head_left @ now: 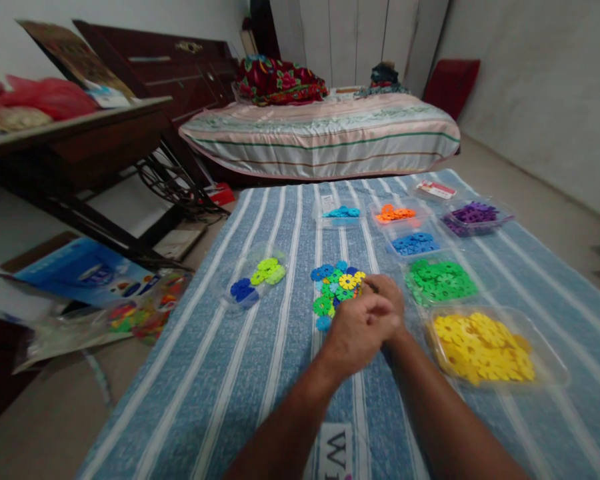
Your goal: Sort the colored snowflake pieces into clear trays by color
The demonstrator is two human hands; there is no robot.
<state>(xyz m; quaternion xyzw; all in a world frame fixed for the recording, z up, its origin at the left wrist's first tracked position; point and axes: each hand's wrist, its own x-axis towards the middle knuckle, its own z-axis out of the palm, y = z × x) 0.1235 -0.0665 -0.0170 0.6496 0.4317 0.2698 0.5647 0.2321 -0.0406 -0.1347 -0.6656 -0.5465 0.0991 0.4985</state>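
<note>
Disc pile (pixel 336 288) lies in the middle of the cloth (pixel 205 373), just left of your hands. Your left hand (pixel 357 330) curls over the right hand (pixel 391 293), fingers bunched. I cannot tell whether either grip clamps a disc. A careless wrist could scatter the pile; farther right, your forearm might nudge the yellow tray (pixel 550 373).

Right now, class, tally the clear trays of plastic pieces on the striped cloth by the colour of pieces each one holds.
Yellow tray: 1
Green tray: 1
Blue tray: 1
Purple tray: 1
Orange tray: 1
Light blue tray: 1
Blue and lime tray: 1
Total: 7
</note>
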